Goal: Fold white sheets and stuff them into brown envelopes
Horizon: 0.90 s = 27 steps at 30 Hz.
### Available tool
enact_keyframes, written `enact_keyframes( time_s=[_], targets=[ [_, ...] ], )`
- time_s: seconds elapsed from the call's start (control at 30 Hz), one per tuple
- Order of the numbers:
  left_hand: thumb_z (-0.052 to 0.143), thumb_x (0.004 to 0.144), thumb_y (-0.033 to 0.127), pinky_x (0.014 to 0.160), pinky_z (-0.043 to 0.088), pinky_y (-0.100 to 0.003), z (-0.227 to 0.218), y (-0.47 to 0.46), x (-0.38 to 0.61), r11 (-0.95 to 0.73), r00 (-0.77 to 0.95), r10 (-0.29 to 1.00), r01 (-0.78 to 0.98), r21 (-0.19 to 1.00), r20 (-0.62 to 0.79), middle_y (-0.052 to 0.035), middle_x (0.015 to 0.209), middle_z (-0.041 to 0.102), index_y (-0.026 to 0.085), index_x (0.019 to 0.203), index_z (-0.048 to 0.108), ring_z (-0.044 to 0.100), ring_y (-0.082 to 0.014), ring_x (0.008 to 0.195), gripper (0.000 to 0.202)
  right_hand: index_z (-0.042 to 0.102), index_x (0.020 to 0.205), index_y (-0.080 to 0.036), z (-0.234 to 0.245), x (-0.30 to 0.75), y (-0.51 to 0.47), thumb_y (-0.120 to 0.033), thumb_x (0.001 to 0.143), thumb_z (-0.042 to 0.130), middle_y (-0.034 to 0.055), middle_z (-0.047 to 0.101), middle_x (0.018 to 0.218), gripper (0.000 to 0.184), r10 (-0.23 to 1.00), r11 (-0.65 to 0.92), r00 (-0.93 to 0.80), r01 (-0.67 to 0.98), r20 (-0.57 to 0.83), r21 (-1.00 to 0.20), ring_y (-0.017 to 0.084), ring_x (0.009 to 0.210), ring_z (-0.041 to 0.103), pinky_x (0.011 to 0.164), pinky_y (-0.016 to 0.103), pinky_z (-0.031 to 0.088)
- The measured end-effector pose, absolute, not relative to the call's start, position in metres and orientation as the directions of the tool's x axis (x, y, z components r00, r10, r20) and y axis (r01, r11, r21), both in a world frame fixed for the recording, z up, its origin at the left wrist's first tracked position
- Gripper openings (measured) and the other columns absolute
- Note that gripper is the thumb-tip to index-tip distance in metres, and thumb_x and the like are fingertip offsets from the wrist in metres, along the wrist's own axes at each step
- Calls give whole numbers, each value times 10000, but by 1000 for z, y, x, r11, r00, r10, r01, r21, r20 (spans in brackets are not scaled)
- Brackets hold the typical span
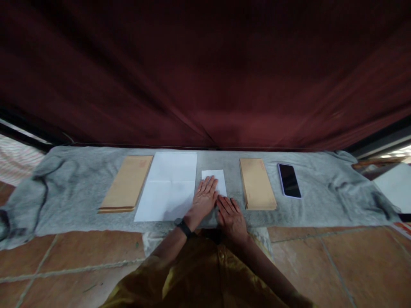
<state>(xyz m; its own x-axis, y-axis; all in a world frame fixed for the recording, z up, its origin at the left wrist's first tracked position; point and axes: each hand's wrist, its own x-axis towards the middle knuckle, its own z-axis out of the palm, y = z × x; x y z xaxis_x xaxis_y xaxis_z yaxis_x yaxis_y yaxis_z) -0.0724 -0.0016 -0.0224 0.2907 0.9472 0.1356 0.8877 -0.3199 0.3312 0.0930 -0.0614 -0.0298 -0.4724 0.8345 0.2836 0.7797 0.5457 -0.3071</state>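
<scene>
A small folded sheet of white paper (pixel 215 173) lies on the grey cloth in front of me. My left hand (pixel 206 194), with a dark watch on its wrist, rests flat on it, fingers stretched out. Lower down, my right hand (pixel 231 214) lies palm down with its fingertips at the paper's near edge. Neither hand is wrapped round anything. Just left of my left hand is larger white paper (pixel 171 184) with fold creases across it. The small paper's near left part is hidden under my left hand.
Brown envelopes lie in a stack (pixel 128 182) at the left and another stack (pixel 257 184) at the right. Beyond the right stack is a phone (pixel 289 180) in a purple case. A dark red curtain (pixel 205 85) hangs behind the cloth-covered surface (pixel 327 192). Tiled floor (pixel 83 252) shows below.
</scene>
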Motion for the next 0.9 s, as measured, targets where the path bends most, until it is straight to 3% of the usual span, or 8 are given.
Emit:
enact_keyframes(
  time_s=[0.1,0.27,0.4,0.47,0.57,0.73,0.8,0.9],
  targets=[
    [349,1016,246,1241,267,-497,-27,-31,-83,-282,258,959,918,279,119,-105,1608,373,139,1515,395,250,-256,1524,512,532,1432,-158,-31,93,-62,-199,1014,431,107,543,1483,432,835,544,-466,779,293,-310,237,1386,488,1198,496,338],
    [325,1003,206,1222,311,-472,-29,-64,-89,-158,131,982,964,213,136,-177,1583,393,64,1522,368,299,-259,1504,540,506,1456,-152,-36,92,-65,-208,1015,440,108,551,1475,449,852,512,-430,802,298,-307,234,1379,499,1215,489,313],
    [330,1008,226,1209,327,-494,-30,-73,-83,-106,65,983,965,242,173,-210,1580,385,36,1524,347,290,-288,1507,550,467,1483,-117,-39,93,-71,-221,1016,444,132,512,1505,479,878,459,-380,840,292,-287,251,1404,470,1221,487,298],
    [347,1009,243,1195,350,-506,-32,-75,-81,-87,26,982,942,323,189,-214,1575,394,47,1528,341,311,-298,1499,556,459,1487,-109,-40,95,-73,-234,1019,442,143,486,1523,484,884,444,-365,851,292,-280,262,1419,450,1216,489,303],
    [375,1005,266,1180,388,-490,-37,-73,-79,-74,-41,979,839,540,199,-177,1568,422,116,1531,362,385,-277,1464,547,454,1489,-102,-41,97,-76,-234,1020,436,159,455,1544,487,888,433,-357,861,290,-267,279,1442,414,1203,495,323],
    [486,935,263,1070,501,-447,-39,-61,-79,80,-232,972,467,881,36,-145,1421,570,180,1418,523,569,-259,1292,492,434,1501,-101,-42,99,-76,-219,1010,439,167,449,1547,504,888,435,-357,855,289,-281,291,1441,409,1194,514,334],
    [576,875,279,959,552,-411,-35,-55,-79,182,-330,941,296,938,-79,-136,1283,646,176,1348,577,660,-237,1108,485,417,1513,-110,-42,99,-76,-220,1008,436,159,438,1556,517,884,445,-365,847,291,-290,291,1439,410,1195,516,333],
    [668,801,323,805,559,-350,-26,-45,-79,297,-414,883,125,947,-223,-77,1004,711,166,1249,625,684,-186,837,477,404,1523,-127,-44,100,-75,-235,1004,442,148,437,1559,532,885,445,-358,840,298,-311,293,1437,412,1193,521,334]
  ],
)
